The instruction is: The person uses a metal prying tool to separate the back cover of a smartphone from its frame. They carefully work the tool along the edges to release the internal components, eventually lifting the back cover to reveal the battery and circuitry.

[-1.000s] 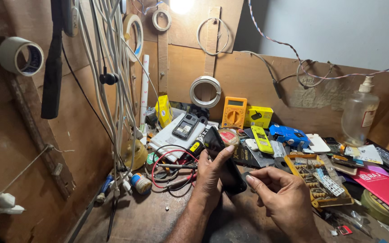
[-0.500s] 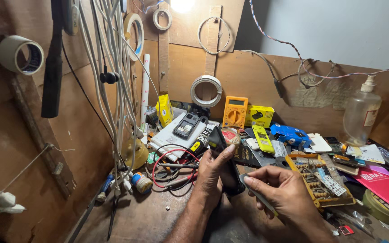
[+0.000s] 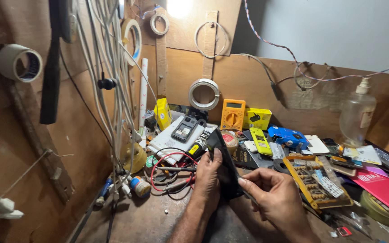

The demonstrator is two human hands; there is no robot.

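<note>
My left hand (image 3: 208,176) grips a black smartphone (image 3: 223,162) by its left edge and holds it tilted on its side above the wooden bench. My right hand (image 3: 275,198) is at the phone's lower right edge. Its thumb and forefinger pinch a thin metal tool (image 3: 248,196) that touches the phone's side. The phone's lower end is hidden behind my fingers.
Red and black test leads (image 3: 169,168) lie left of my hands. An orange multimeter (image 3: 232,114), a yellow box (image 3: 256,118), a blue device (image 3: 287,136), a screwdriver bit tray (image 3: 317,180), a clear pump bottle (image 3: 357,114) and several phones crowd the bench. Cables (image 3: 109,81) and tape rolls (image 3: 203,93) hang on the wall.
Both hands and the phone have stayed almost in place. My right hand has shifted slightly along the phone's edge.
</note>
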